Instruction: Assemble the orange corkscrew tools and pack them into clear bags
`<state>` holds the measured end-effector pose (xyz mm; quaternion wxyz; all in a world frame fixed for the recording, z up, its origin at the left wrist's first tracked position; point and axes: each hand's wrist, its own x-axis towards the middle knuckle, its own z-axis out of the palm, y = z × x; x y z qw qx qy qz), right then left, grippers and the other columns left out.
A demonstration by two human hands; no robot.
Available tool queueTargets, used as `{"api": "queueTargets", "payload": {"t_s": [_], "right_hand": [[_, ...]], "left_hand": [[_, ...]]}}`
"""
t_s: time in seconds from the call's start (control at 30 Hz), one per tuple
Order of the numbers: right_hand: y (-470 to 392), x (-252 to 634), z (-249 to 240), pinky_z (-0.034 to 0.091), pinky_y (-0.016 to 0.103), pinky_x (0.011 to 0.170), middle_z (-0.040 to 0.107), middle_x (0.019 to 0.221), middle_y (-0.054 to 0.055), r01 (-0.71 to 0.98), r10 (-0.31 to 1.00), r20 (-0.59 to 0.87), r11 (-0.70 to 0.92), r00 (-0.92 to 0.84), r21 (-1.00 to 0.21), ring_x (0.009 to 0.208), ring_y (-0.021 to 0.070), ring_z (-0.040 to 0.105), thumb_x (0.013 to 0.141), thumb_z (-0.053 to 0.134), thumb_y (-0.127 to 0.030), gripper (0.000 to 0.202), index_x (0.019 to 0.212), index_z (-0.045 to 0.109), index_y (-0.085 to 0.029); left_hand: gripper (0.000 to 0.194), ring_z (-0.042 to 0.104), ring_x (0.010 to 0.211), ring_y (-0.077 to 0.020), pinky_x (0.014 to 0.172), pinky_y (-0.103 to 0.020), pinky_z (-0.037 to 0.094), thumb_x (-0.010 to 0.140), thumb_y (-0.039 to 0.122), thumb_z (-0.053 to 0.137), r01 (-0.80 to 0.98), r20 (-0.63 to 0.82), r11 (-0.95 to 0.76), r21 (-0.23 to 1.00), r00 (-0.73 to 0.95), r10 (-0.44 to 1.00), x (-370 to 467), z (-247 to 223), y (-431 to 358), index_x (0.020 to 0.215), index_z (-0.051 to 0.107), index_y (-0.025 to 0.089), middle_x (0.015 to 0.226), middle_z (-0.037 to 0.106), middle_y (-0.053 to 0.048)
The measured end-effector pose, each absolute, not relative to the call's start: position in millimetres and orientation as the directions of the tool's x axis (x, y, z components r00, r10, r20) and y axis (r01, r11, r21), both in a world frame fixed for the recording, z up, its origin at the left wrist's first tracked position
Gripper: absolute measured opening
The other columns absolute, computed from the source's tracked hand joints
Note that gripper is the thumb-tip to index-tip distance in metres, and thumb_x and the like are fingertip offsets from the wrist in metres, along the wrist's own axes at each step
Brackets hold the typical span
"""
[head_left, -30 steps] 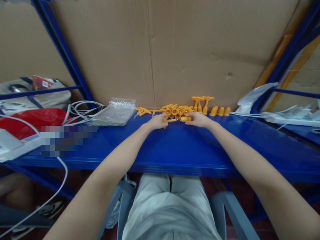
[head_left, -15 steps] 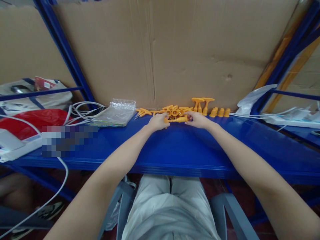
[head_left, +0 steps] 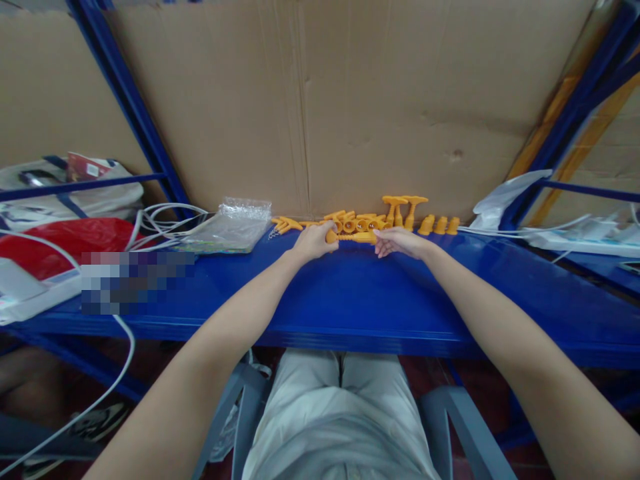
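My left hand (head_left: 314, 242) is wrapped round the left end of an orange tool with a threaded shaft (head_left: 356, 237), held level over the blue table. At the tool's right end is my right hand (head_left: 401, 242), its fingers spread and curved, thumb close to the tool. Behind them lies a pile of orange parts (head_left: 349, 225), some with round openings facing me. Two orange T-shaped pieces (head_left: 411, 208) stand upright behind my right hand. To their right are several small orange cups (head_left: 441, 225). More orange pieces (head_left: 286, 225) lie left of my left hand.
A plastic bag (head_left: 243, 223) lies on the blue table (head_left: 360, 300) at left, near white cables (head_left: 173, 217) and a red bag (head_left: 105, 243). White power strips sit at both sides. Cardboard (head_left: 375, 100) backs the table. Another person's leg (head_left: 35, 387) shows lower left.
The fingers of my right hand have loosened and spread at the tool's right end. My left hand keeps its hold, and the tool sits slightly more level.
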<state>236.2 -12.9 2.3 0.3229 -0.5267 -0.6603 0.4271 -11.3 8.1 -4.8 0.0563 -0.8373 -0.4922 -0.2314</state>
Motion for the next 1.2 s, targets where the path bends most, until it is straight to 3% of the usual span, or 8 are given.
{"api": "queueTargets", "payload": {"t_s": [0.4, 0.5, 0.6, 0.7, 0.77, 0.87, 1.0, 1.2], "right_hand": [[-8.9, 228.0, -1.1, 0.047, 0.021, 0.049, 0.06, 0.052, 0.005, 0.396, 0.979, -0.091, -0.011, -0.183, -0.918, 0.047, 0.0128, 0.058, 0.101, 0.033, -0.05, 0.053, 0.066, 0.057, -0.016], [-9.3, 230.6, -1.6, 0.047, 0.02, 0.048, 0.068, 0.067, 0.009, 0.376, 0.976, -0.107, -0.028, -0.19, -0.926, 0.052, 0.0129, 0.063, 0.101, 0.034, -0.05, 0.049, 0.078, 0.059, -0.015], [-10.7, 234.5, -2.7, 0.051, 0.02, 0.053, 0.074, 0.098, 0.01, 0.315, 0.978, -0.054, 0.012, -0.2, -0.949, 0.064, 0.0125, 0.068, 0.096, 0.053, -0.039, 0.026, 0.108, 0.06, -0.017], [-11.5, 236.4, -4.6, 0.053, 0.02, 0.056, 0.073, 0.108, 0.008, 0.277, 0.98, 0.021, 0.077, -0.2, -0.958, 0.066, 0.0109, 0.068, 0.084, 0.071, -0.019, 0.04, 0.122, 0.056, -0.021], [-11.5, 235.6, -5.7, 0.051, 0.019, 0.053, 0.074, 0.099, 0.007, 0.26, 0.979, 0.048, 0.099, -0.196, -0.96, 0.061, 0.0099, 0.066, 0.081, 0.073, -0.015, 0.034, 0.113, 0.061, -0.019], [-11.6, 232.2, -5.1, 0.048, 0.017, 0.05, 0.074, 0.078, 0.007, 0.226, 0.976, 0.039, 0.088, -0.216, -0.97, 0.055, 0.0089, 0.064, 0.089, 0.066, -0.022, 0.008, 0.087, 0.065, -0.014], [-12.3, 227.1, -0.9, 0.044, 0.017, 0.046, 0.068, 0.058, 0.008, 0.236, 0.978, -0.032, 0.018, -0.205, -0.972, 0.046, 0.0089, 0.06, 0.101, 0.045, -0.037, 0.043, 0.07, 0.063, -0.012], [-9.1, 225.3, -2.4, 0.041, 0.018, 0.041, 0.064, 0.05, 0.008, 0.28, 0.975, -0.088, -0.028, -0.203, -0.96, 0.042, 0.0106, 0.059, 0.1, 0.039, -0.048, 0.053, 0.068, 0.062, -0.013]], "left_hand": [[0.039, 0.066, 0.086, -0.02, 0.076, -0.026, 0.047, 0.08, 0.031, 0.062, 0.854, 0.45, -0.503, 0.131, 0.4, 0.798, -9.5, -4.1, 6.4, 0.117, 0.061, 0.019, 0.088, 0.071, -0.003], [0.04, 0.066, 0.085, -0.0208, 0.075, -0.026, 0.047, 0.08, 0.031, 0.063, 0.857, 0.459, -0.498, 0.133, 0.392, 0.797, -9.7, -5.3, 8.9, 0.117, 0.061, 0.019, 0.087, 0.071, -0.004], [0.039, 0.067, 0.084, -0.021, 0.074, -0.026, 0.047, 0.079, 0.03, 0.064, 0.86, 0.471, -0.492, 0.133, 0.382, 0.795, -10.1, -7.6, 12.3, 0.117, 0.062, 0.019, 0.085, 0.071, -0.004], [0.037, 0.066, 0.081, -0.0202, 0.072, -0.026, 0.047, 0.078, 0.028, 0.066, 0.855, 0.491, -0.503, 0.126, 0.387, 0.781, -10.8, -9.7, 14.9, 0.114, 0.063, 0.018, 0.081, 0.071, -0.003], [0.036, 0.066, 0.078, -0.0197, 0.07, -0.025, 0.046, 0.077, 0.028, 0.066, 0.851, 0.509, -0.51, 0.127, 0.386, 0.77, -11.2, -10.4, 15.7, 0.112, 0.063, 0.018, 0.079, 0.07, -0.002], [0.034, 0.065, 0.075, -0.0188, 0.067, -0.025, 0.045, 0.076, 0.028, 0.067, 0.845, 0.538, -0.519, 0.13, 0.38, 0.752, -11.4, -10.7, 15.8, 0.11, 0.064, 0.02, 0.076, 0.069, -0.001], [0.035, 0.063, 0.07, -0.0175, 0.065, -0.024, 0.044, 0.077, 0.028, 0.065, 0.829, 0.574, -0.546, 0.124, 0.389, 0.721, -10.8, -11.3, 15.7, 0.111, 0.063, 0.02, 0.073, 0.067, 0.0], [0.035, 0.063, 0.069, -0.0172, 0.063, -0.024, 0.043, 0.077, 0.029, 0.065, 0.814, 0.574, -0.568, 0.118, 0.41, 0.708, -11.7, -12.5, 17.2, 0.111, 0.063, 0.018, 0.073, 0.067, -0.001]]}}
